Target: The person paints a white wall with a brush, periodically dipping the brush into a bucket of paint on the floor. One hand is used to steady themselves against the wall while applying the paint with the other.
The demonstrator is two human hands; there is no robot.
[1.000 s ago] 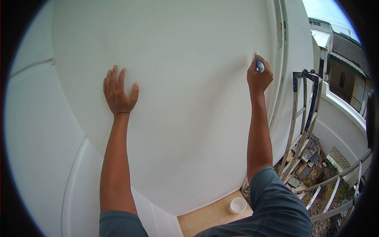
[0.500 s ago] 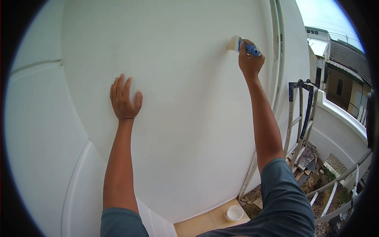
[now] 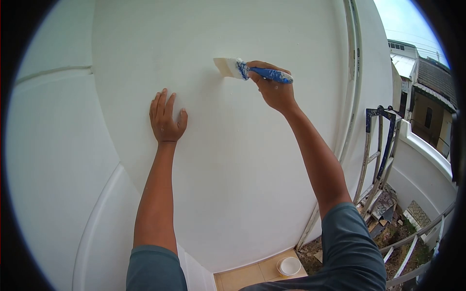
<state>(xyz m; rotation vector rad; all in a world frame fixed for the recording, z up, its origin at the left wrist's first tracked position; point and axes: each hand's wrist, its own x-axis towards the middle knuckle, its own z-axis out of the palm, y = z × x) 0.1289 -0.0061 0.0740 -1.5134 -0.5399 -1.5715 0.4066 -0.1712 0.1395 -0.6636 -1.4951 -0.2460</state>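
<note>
The left hand (image 3: 166, 119) is spread flat on the wall (image 3: 233, 165), seemingly for balance; at its two o'clock a brush (image 3: 242, 69) is clenched in the right hand (image 3: 274, 89), bristles to the wall.

Both arms up: left hand (image 3: 166, 119) flat, right hand (image 3: 274, 89) gripping.
The left arm (image 3: 155, 194) reaches straight up, palm pressed forward, fingers close together and pointing up, thumb out. The right arm (image 3: 315, 150) slants up and inward, wrist bent left, fingers closed on a brush (image 3: 242, 69), higher than the left hand.
</note>
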